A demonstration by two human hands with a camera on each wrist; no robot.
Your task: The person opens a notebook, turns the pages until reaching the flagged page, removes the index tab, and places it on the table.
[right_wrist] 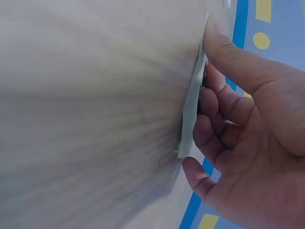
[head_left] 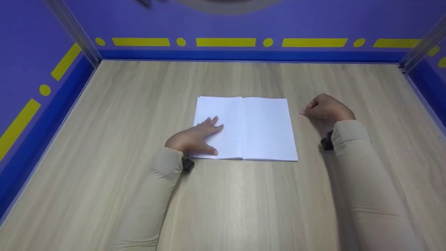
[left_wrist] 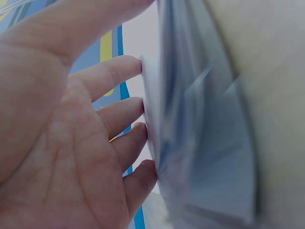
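An open notebook with faintly lined white pages lies flat on the table. My left hand rests on its left page, fingers spread and fairly straight. In the left wrist view the fingertips touch the page, and the stacked page edges show beside them. To the right of the notebook, my right hand pinches a thin, flat, pale piece between thumb and curled fingers. That piece is seen nearly edge-on in the right wrist view, close over the table; most of it is hidden by the hand in the head view.
The wood-patterned table runs back to a blue wall with yellow dashes and dots. Similar side walls stand at left and right. A dark wrist camera sits at the left cuff, another at the right cuff.
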